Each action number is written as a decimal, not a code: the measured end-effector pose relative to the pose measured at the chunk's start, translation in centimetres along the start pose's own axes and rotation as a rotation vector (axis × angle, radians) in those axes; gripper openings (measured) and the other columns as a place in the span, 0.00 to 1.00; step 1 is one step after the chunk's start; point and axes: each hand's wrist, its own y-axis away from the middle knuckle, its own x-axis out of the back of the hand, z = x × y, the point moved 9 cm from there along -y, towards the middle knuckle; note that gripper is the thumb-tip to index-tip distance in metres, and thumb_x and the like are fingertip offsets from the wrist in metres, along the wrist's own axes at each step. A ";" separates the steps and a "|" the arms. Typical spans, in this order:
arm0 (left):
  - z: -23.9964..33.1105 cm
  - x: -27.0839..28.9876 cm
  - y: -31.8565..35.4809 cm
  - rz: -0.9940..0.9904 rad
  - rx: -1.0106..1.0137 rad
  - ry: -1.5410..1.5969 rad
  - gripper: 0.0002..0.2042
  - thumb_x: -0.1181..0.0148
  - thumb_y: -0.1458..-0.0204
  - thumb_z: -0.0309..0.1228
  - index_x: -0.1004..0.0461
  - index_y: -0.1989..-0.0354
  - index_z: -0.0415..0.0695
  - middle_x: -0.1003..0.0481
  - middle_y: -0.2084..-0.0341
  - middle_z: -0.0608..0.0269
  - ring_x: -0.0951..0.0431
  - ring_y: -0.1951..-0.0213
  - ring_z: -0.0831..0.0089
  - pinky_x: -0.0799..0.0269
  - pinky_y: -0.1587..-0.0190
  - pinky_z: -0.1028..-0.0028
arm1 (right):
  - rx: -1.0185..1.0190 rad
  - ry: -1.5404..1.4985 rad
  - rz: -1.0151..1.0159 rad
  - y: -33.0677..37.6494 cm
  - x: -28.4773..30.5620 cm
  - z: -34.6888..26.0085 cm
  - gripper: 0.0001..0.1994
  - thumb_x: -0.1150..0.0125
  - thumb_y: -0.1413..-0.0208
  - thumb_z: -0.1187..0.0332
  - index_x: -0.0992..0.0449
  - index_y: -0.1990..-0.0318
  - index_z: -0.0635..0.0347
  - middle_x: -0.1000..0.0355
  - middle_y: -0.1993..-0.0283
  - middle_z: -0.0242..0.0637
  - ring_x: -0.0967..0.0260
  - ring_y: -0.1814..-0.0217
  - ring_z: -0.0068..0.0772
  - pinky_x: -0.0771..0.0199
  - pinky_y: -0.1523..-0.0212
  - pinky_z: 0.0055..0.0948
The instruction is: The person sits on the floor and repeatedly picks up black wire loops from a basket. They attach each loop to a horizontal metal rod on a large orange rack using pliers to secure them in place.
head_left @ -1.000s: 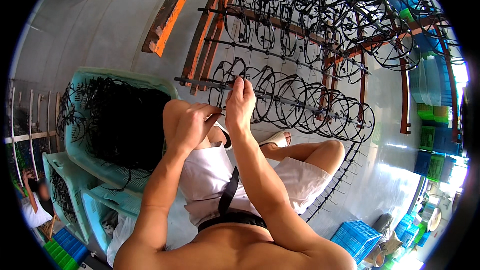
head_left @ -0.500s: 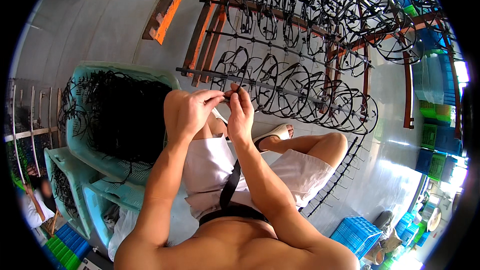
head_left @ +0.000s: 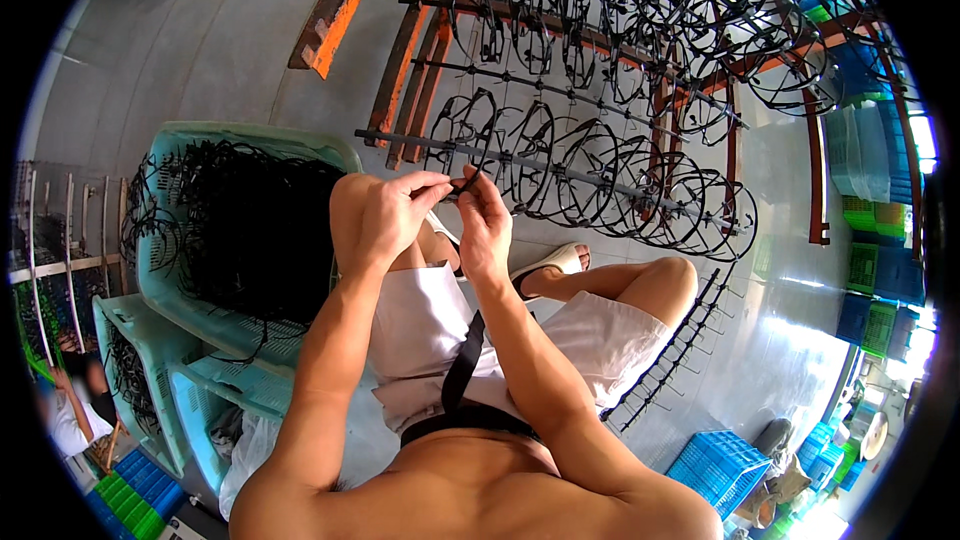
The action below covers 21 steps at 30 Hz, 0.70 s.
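One large teal crate (head_left: 185,330) brims with heaped black strands (head_left: 255,230); rightward, the left hand (head_left: 392,215) and right hand (head_left: 485,230) pinch a thin black piece (head_left: 462,184) between their fingers, just beside the rod (head_left: 410,142); a weak pinch could drop it; farther right, crowded hanging loops (head_left: 600,180) could snag it.

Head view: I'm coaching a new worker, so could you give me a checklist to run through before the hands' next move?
1. Left hand has a grip on the slim black part: ok.
2. Right hand has its fingertips on that part too: ok.
3. Part free of the black loops just beyond: cannot tell; they overlap in view.
4. Near rod within the hands' area: ok, just beyond them.
5. Teal crate stocked with black pieces: ok, heaped.
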 end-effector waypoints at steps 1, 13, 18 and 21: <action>0.3 0.0 0.0 -0.008 0.007 0.003 0.09 0.39 0.48 0.27 0.22 0.61 0.37 0.20 0.72 0.56 0.21 0.70 0.76 0.27 0.66 0.78 | 0.015 0.037 -0.008 -0.1 0.1 -0.1 0.17 0.52 0.39 0.78 0.35 0.42 0.69 0.30 0.53 0.34 0.35 0.54 0.20 0.35 0.52 0.17; 3.2 1.6 -7.1 0.084 -0.075 -0.132 0.12 0.43 0.44 0.34 0.25 0.60 0.37 0.23 0.71 0.64 0.26 0.68 0.78 0.30 0.64 0.77 | -0.032 0.264 -0.069 -0.8 -0.7 -2.1 0.08 0.46 0.43 0.76 0.32 0.56 0.68 0.30 0.66 0.34 0.30 0.68 0.21 0.25 0.64 0.22; -0.6 -2.5 -12.5 -0.251 0.251 -0.019 0.12 0.45 0.44 0.37 0.24 0.62 0.41 0.25 0.69 0.70 0.29 0.66 0.82 0.34 0.63 0.78 | -0.007 0.308 -0.067 -1.0 -0.3 -0.6 0.07 0.44 0.45 0.76 0.30 0.60 0.66 0.29 0.69 0.33 0.33 0.68 0.22 0.30 0.63 0.23; -0.6 -3.6 -12.5 -0.276 0.440 0.097 0.09 0.44 0.44 0.38 0.24 0.68 0.46 0.32 0.79 0.77 0.36 0.76 0.86 0.44 0.75 0.81 | -0.013 0.252 -0.060 -1.2 -0.1 0.3 0.08 0.43 0.46 0.74 0.30 0.59 0.67 0.26 0.68 0.38 0.30 0.68 0.26 0.29 0.62 0.25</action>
